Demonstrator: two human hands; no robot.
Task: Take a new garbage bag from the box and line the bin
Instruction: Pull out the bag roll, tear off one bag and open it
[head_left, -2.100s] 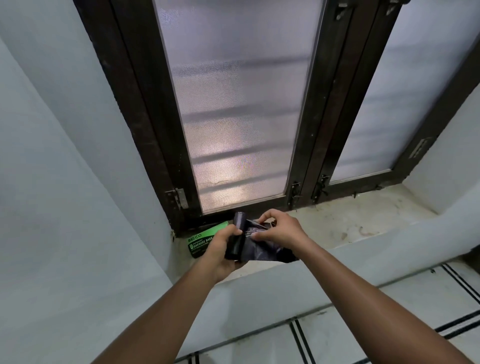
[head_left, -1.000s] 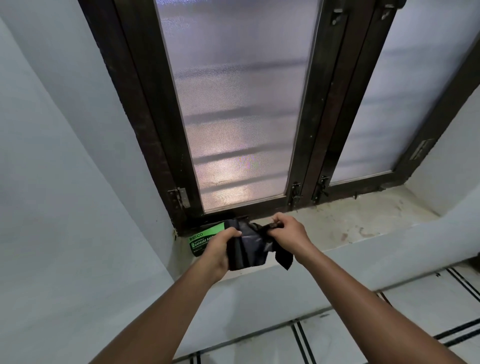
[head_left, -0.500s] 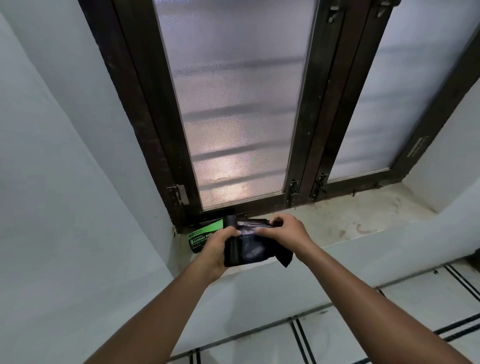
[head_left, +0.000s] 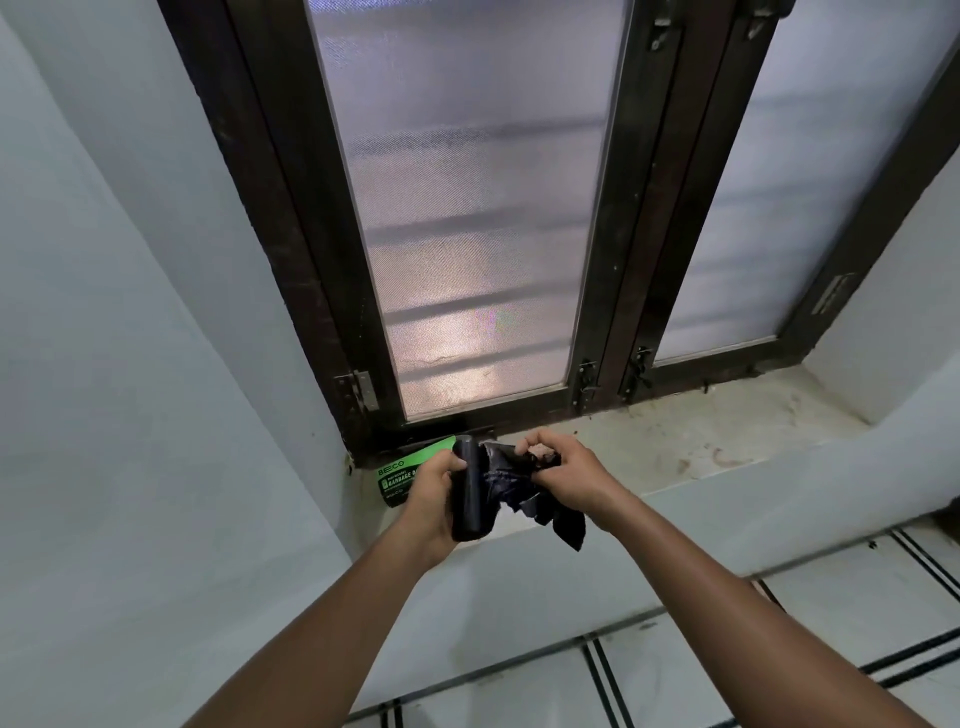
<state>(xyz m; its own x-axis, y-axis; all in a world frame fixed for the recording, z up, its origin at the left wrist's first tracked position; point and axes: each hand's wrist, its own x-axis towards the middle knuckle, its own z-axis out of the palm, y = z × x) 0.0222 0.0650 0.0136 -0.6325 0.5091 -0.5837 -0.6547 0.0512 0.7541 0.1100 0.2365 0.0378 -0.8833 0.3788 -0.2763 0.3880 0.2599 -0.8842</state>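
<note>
At the left end of the window sill (head_left: 727, 441), against the dark frame: green garbage bag box (head_left: 402, 470), lying flat. Just in front, left hand (head_left: 434, 496) wrapped tight around black garbage bag roll (head_left: 470, 493), held upright. Loose garbage bag (head_left: 535, 499) trailing rightward, pinched in closed right hand (head_left: 563, 475) above sill's front edge.

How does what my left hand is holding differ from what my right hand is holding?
The left hand grips the roll of garbage bags, a tight, smooth, upright cylinder. The right hand pinches the loose bag end, which is crumpled and unrolled, with a flap hanging below the hand. The roll keeps its shape; the loose end is limp. Both are the same black plastic and are joined to each other, held above the window sill.
</note>
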